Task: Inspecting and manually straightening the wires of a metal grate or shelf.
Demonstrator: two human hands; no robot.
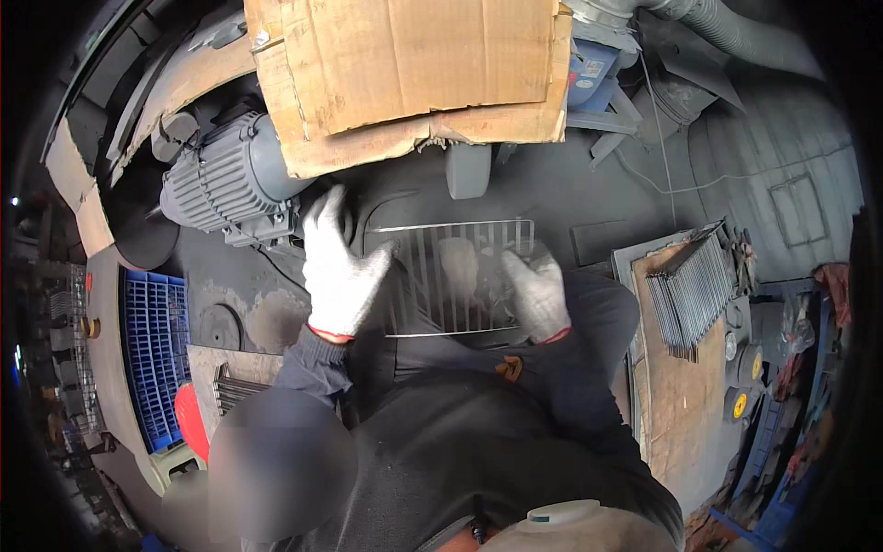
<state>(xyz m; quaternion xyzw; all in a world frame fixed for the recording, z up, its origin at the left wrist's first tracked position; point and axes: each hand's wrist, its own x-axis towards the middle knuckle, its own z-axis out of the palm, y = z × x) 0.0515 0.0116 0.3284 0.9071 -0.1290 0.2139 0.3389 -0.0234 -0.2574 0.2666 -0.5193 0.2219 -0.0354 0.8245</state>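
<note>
Wire grid rack [460, 276] held flat between gloved hands: left hand [338, 267] fingers spread against its edge, right hand [536, 293] gripping opposite side; electric motor [225, 179] alongside, stacked racks [692, 290] within right-hand reach.

Only one view is given, shot from the head and aimed pretty much straight down; the gloved hands are seen close up from above; edges get bent hard near the rim; forearms are brought in from below.

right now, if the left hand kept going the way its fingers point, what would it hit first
Probably the grey electric motor, just past the left hand, whose fingers point up and slightly left along the wire rack. Depth is unclear, so it might pass over it.
</note>
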